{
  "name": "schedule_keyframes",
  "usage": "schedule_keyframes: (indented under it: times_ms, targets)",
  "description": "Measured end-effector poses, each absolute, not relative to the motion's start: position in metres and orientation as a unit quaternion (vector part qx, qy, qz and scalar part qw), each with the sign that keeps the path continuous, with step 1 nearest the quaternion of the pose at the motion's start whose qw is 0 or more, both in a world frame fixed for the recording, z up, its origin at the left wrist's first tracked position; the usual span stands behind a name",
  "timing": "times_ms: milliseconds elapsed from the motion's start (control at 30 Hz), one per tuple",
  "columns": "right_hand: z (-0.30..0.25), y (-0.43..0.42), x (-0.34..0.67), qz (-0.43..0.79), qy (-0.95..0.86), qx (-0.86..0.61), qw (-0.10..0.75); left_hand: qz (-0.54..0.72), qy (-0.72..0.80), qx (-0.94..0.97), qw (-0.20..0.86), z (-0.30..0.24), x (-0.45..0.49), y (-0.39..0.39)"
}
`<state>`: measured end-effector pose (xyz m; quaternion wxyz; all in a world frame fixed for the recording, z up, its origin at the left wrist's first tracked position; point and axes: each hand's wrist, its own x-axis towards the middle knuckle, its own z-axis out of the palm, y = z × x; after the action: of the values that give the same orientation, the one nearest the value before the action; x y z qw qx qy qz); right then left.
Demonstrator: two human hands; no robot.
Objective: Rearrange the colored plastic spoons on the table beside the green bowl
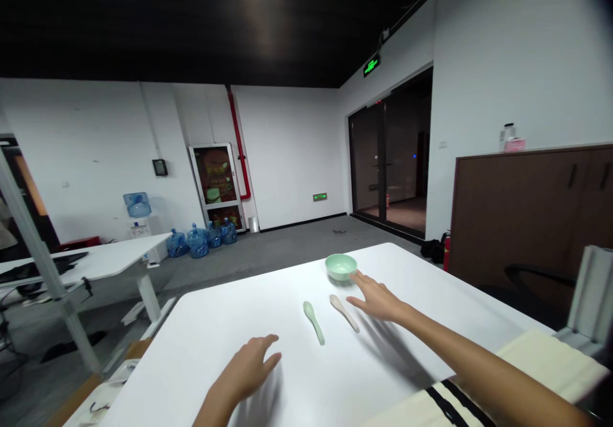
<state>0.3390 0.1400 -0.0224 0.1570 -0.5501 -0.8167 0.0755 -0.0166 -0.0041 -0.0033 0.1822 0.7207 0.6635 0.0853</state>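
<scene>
A pale green ceramic bowl (341, 266) stands near the far edge of the white table (230, 331). Closer to me lie a pale green ceramic spoon (313, 322) and a beige ceramic spoon (343, 311), side by side and apart. My right hand (376, 298) hovers over the table with its fingers spread, holding nothing. Its fingertips are just beside the beige spoon and the bowl. My left hand (249, 368) is at the near edge of the view, loosely arched and empty, to the lower left of the green spoon.
A cream cloth with black stripes (550, 366) lies at the lower right. A metal frame post (45, 261) rises at the left, beside a white desk (96, 264). Blue water jugs (198, 239) stand on the floor. A brown cabinet (527, 210) and a fire extinguisher (446, 253) stand at the right.
</scene>
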Motion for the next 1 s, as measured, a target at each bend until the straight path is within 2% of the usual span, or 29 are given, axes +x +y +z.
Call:
schedule_keyframes:
  times_ms: [200, 567, 800, 1000]
  targets:
    - [-0.05, 0.145, 0.363, 0.077, -0.791, -0.596, 0.11, 0.082, 0.664, 0.722, 0.174, -0.004, -0.015, -0.005]
    - [-0.046, 0.144, 0.36, 0.107, -0.793, -0.589, 0.119, 0.079, 0.662, 0.727, 0.166, -0.007, -0.014, -0.003]
    - [-0.034, 0.148, 0.352, 0.087, -0.797, -0.573, 0.17, 0.079, 0.656, 0.73, 0.172, -0.011, -0.016, 0.003]
    - [-0.031, 0.162, 0.322, 0.101, -0.798, -0.591, 0.061, 0.079, 0.661, 0.723, 0.182, -0.011, -0.019, 0.001]
